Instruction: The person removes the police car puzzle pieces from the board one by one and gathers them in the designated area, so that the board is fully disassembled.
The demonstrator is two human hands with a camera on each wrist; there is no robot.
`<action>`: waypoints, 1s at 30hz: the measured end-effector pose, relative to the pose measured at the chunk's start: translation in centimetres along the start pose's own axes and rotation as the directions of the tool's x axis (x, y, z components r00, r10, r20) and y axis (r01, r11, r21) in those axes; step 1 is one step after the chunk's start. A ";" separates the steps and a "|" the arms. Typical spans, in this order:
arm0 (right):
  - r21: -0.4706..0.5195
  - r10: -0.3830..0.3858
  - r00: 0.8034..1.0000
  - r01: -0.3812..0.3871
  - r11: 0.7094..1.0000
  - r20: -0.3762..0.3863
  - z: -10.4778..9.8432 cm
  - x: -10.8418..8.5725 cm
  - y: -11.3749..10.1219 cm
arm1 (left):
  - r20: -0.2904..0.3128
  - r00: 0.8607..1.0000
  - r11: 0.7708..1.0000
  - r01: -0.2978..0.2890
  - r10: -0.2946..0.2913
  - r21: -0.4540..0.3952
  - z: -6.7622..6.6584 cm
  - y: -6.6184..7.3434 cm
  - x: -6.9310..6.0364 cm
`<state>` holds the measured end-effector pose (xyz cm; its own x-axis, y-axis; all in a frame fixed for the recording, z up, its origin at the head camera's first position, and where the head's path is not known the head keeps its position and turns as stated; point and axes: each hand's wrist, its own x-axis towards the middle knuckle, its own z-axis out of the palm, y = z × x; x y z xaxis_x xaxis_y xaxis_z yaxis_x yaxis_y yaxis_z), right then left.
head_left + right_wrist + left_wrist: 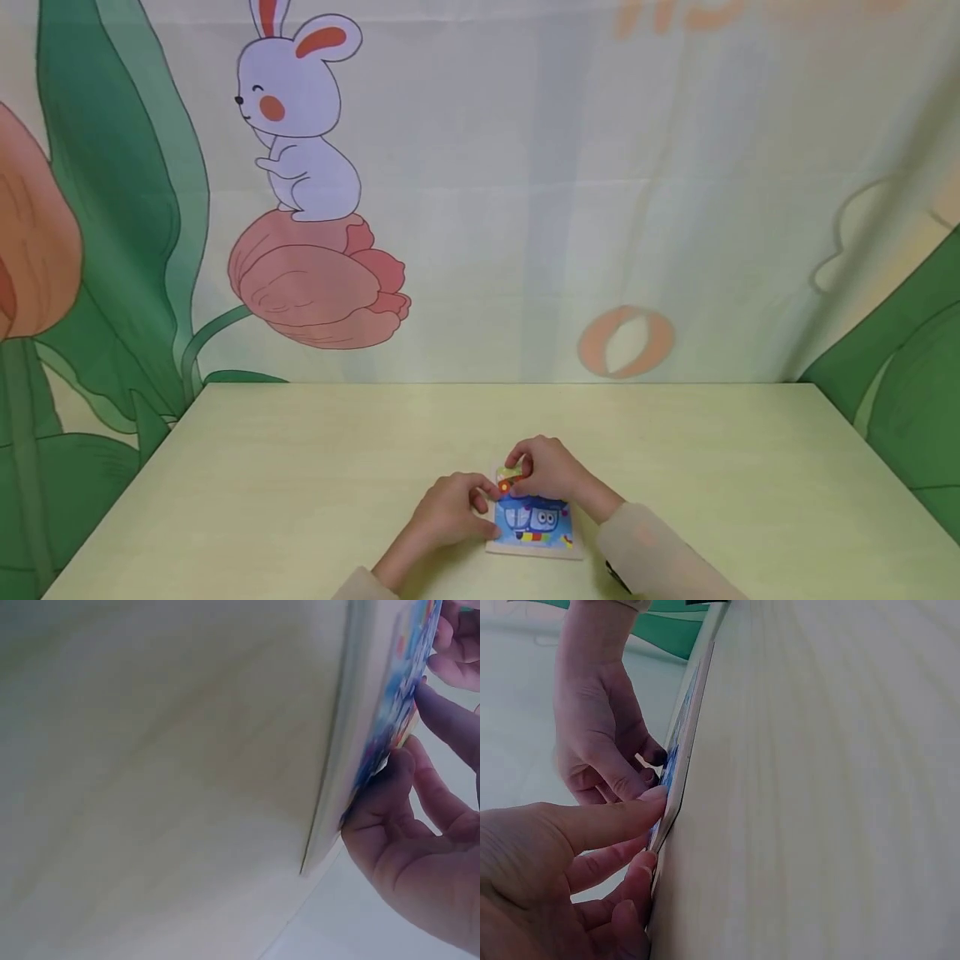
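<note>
A small picture board [534, 550] with a pale wooden rim lies flat on the table, showing a blue vehicle with eyes. At its left side is my left hand [450, 510], thumb on the lower left edge and a finger near the upper left corner. My right hand [553, 471] reaches over the upper right part and pinches a red and yellow piece [505, 485] near the top left. In the left wrist view the left hand [570, 862] touches the board's edge [691, 727]. The right hand [420, 855] partly hides the board [375, 675] in the right wrist view.
The pale table [300, 467] extends around the board on all sides. Behind it hangs a cloth [480, 208] printed with a rabbit, flowers and leaves. A small dark object [618, 577] shows beside the right sleeve [660, 554].
</note>
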<state>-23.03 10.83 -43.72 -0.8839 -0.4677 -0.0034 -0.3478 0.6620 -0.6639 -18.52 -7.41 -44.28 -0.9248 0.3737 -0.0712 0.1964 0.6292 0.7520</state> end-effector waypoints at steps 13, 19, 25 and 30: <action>-0.103 -0.039 0.997 0.033 0.994 -0.062 0.5 -0.3 -0.9 | -0.028 1.000 0.999 0.008 -0.007 0.035 0.2 0.2 -0.1; -0.084 -0.087 0.995 0.083 0.993 -0.047 0.5 -0.4 -1.1 | -0.033 0.999 0.999 -0.001 0.002 0.043 0.1 0.4 -0.2; 0.002 -0.083 0.996 0.083 0.997 -0.046 0.2 -0.4 -0.7 | -0.041 0.999 0.999 -0.009 0.011 0.046 0.3 0.1 -0.1; 0.117 -0.034 0.999 0.038 0.992 -0.038 -0.1 -0.5 -0.6 | -0.042 0.999 0.998 0.001 0.001 0.058 0.3 0.0 -0.1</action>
<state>-22.42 10.75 -43.21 -0.8829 -0.4671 0.0475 -0.3422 0.5708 -0.7464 -18.33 -7.21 -44.48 -0.9374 0.3457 -0.0430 0.2136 0.6679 0.7129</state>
